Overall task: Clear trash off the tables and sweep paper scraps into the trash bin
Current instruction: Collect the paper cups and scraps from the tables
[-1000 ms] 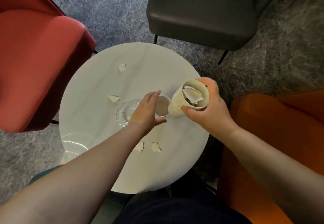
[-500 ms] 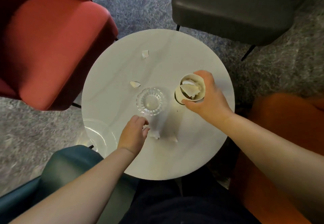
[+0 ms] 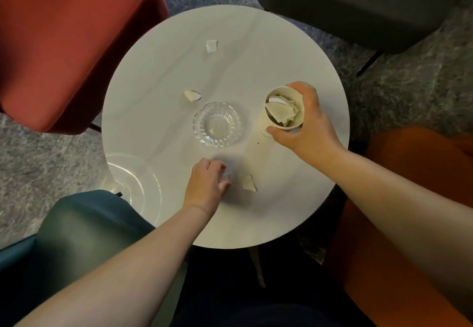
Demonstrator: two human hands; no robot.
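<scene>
Scraps of torn paper are what I'm seeing on the round white desk (image 3: pixel 256 52) from the head camera. My right hand (image 3: pixel 307 124) has its grip wrapped round a cream paper cup (image 3: pixel 265 124) standing on the right side of the desk, thumb on the near rim, fingers over the far rim. Inside the cup I see torn paper pieces (image 3: pixel 280 111) piled up. My left hand (image 3: pixel 206 185) is down near the front of the desk, fingers curled over a small scrap (image 3: pixel 227 176); the scrap is blurred and mostly covered, and I cannot tell for sure whether the grip has closed on it or only touches it. Just to the right of that hand lies a second scrap (image 3: pixel 248 182), flat on the desk and apart from the fingers. A third scrap (image 3: pixel 192 95) sits left of centre, just beside a ribbed glass dish (image 3: pixel 217 124) in the middle of the desk. A fourth scrap (image 3: pixel 211 46) lies toward the far edge, well apart from the rest. At the front left edge a clear plate (image 3: pixel 133 185) overhangs the rim of the desk. Around the desk I see a red chair (image 3: pixel 69 44) on the left, a dark grey chair (image 3: pixel 358 1) at the far side, an orange seat (image 3: pixel 414 167) on the right and a teal seat (image 3: pixel 84 226) at lower left, all on grey carpet (image 3: pixel 409 91)
</scene>
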